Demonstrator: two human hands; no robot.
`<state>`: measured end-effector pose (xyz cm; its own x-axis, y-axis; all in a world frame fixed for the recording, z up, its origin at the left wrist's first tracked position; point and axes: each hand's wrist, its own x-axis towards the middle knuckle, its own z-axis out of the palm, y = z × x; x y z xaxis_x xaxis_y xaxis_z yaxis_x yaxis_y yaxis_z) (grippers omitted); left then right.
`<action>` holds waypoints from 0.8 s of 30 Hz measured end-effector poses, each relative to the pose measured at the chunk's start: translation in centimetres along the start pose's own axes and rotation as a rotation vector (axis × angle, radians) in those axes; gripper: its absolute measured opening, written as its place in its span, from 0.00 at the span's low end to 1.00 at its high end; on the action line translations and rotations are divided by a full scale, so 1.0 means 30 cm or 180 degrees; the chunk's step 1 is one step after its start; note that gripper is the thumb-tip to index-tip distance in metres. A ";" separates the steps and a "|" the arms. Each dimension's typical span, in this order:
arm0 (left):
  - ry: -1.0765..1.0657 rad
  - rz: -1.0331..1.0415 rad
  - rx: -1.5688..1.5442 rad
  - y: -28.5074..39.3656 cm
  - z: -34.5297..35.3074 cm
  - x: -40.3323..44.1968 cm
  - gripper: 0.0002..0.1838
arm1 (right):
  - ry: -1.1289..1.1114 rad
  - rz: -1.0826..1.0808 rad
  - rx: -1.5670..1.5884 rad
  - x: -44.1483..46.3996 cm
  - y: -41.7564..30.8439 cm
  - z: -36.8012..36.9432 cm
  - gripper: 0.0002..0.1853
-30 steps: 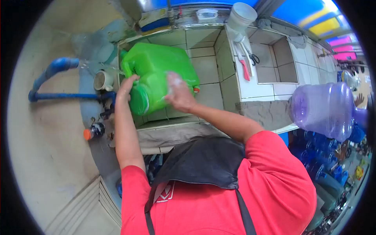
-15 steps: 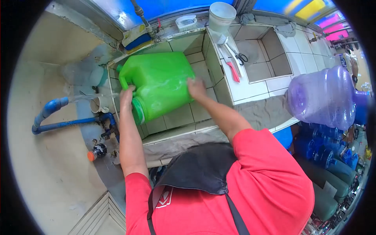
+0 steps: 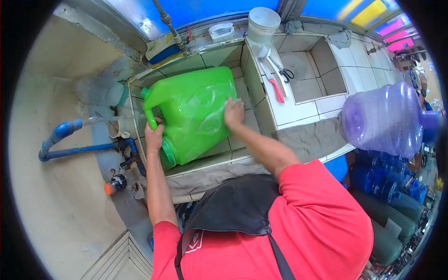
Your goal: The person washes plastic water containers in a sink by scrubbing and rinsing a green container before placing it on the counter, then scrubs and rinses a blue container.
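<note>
Head view: two bare hands work on one green jug, which lies tilted inside one tiled basin. The left hand is curled round the jug's one handle, its fingers closed around the lower end. The right hand is laid on the jug's right side, pinching nothing that shows; its fingers are bent away from the camera, so I cannot fairly tell whether they are spread or pressed together. White streaks of foam run across the jug's upper face. It has two green caps, one small at the upper left and one large at the near end.

One blue pipe stands to the left, and one stream of water leaves its mouth toward the handle side of the jug. One mug sits just under the stream, and one orange-capped bottle is lower down, near the pipe.

Right of the basin, on the tiles, are one bucket, one white brush, one pair of scissors and one red-handled tool. Beyond them is one smaller basin. One purple bottle lies on its side at the far right.
</note>
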<state>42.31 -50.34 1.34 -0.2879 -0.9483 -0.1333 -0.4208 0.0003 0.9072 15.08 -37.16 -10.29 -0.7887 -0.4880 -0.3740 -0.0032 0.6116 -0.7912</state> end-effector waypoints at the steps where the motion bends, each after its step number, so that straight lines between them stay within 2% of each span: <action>1: 0.0034 -0.0014 -0.0007 0.029 0.014 0.002 0.12 | 0.0046 -0.0324 -0.0626 -0.060 -0.024 0.051 0.40; 3: 0.0087 -0.0031 -0.0003 0.105 0.052 -0.006 0.11 | 0.0248 -0.1967 0.0286 -0.186 -0.163 0.068 0.37; 5: 0.0023 -0.0007 0.0009 0.151 0.071 -0.025 0.11 | 0.0303 -0.3091 0.0309 -0.177 -0.347 -0.017 0.34; 6: -0.0011 0.0306 0.0096 0.131 0.072 -0.027 0.10 | 0.0321 -0.3104 0.0296 -0.105 -0.352 -0.029 0.34; 7: -0.0044 0.0633 0.0183 0.112 0.071 -0.026 0.10 | 0.0284 -0.2987 0.0197 0.001 -0.343 -0.051 0.33; 8: -0.0057 0.0674 0.0168 0.092 0.061 -0.031 0.10 | 0.0261 -0.2867 0.0107 0.104 -0.322 -0.078 0.33; 10: -0.0119 0.0800 0.0045 0.029 0.020 -0.055 0.10 | 0.0122 -0.1835 0.0183 0.286 -0.198 -0.141 0.35; 12: -0.0105 0.0749 0.0091 -0.060 -0.019 -0.056 0.10 | -0.1093 0.1315 0.2558 0.392 -0.031 -0.125 0.37; 14: -0.0060 0.0681 0.0137 -0.125 -0.033 -0.069 0.10 | -0.1355 0.1618 0.2966 0.269 0.069 -0.098 0.39; 16: 0.0278 0.0403 0.0475 -0.157 -0.044 -0.073 0.12 | -0.1425 0.1147 0.2290 0.135 0.175 -0.075 0.38; 19: 0.0117 0.0722 0.0506 -0.145 -0.071 -0.076 0.14 | -0.1737 0.1398 0.2343 0.078 0.070 -0.171 0.37; 21: 0.0069 0.0732 0.0537 -0.087 -0.089 -0.096 0.15 | -0.1719 0.1378 0.3552 0.201 -0.003 -0.186 0.36; 23: 0.0053 0.0734 0.0566 -0.059 -0.077 -0.113 0.16 | -0.2214 0.0578 0.3414 0.299 -0.124 -0.223 0.33; 24: 0.0130 0.0958 0.0595 -0.055 -0.063 -0.111 0.17 | -0.2245 0.0568 0.3393 0.308 -0.180 -0.224 0.33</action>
<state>45.59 -47.78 1.04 -0.3900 -0.9088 0.1483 -0.4736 0.3360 0.8141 3.68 -40.78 -6.22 -0.2330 -0.8727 -0.4290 0.8151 0.0653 -0.5756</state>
